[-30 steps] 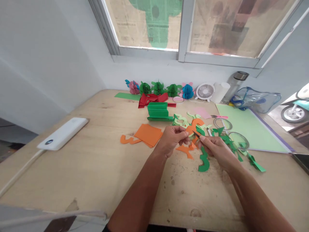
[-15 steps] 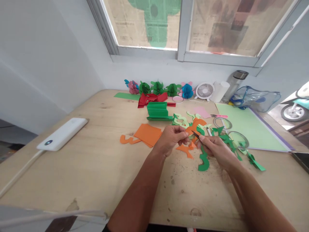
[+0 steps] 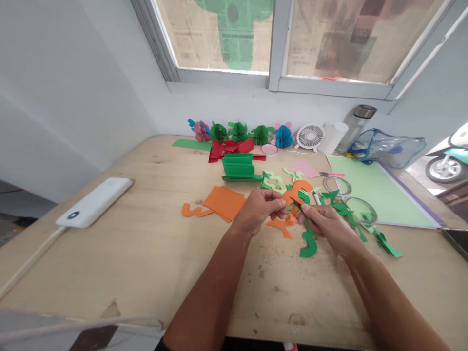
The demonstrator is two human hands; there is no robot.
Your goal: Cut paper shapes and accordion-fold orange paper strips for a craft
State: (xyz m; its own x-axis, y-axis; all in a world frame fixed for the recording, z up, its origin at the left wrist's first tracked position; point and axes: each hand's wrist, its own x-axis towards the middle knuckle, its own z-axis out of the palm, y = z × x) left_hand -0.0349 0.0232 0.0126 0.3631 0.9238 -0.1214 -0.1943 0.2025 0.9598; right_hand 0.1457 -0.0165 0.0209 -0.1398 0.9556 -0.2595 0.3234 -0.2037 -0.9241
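Note:
My left hand (image 3: pixel 263 207) is closed, pinching an orange paper piece (image 3: pixel 301 186) between thumb and fingers. The curved upper end of this piece stands out to the right of my fingertips. My right hand (image 3: pixel 323 219) is wrapped round small scissors (image 3: pixel 295 202), their dark blades pointing up and left at the orange paper. The scissors' handles are mostly hidden in my fingers. Under and around my hands lie orange scraps (image 3: pixel 281 226) and a wavy green paper cutout (image 3: pixel 309 244). To the left sit orange paper sheets (image 3: pixel 224 202) beside a wavy orange cutout (image 3: pixel 195 211).
Folded green paper (image 3: pixel 238 167) and red paper pieces (image 3: pixel 232 147) lie farther back, before several paper honeycomb figures (image 3: pixel 239 131). A small white fan (image 3: pixel 310 137) and bottle (image 3: pixel 356 127) stand by the wall. Tape rolls (image 3: pixel 360 210) and a light green sheet (image 3: pixel 398 200) are right; a white power bank (image 3: pixel 95 202) is left.
The orange paper has turned slightly at the scissors, and its upper end now shows as a rounder curve. Both hands stay nearly in the same place.

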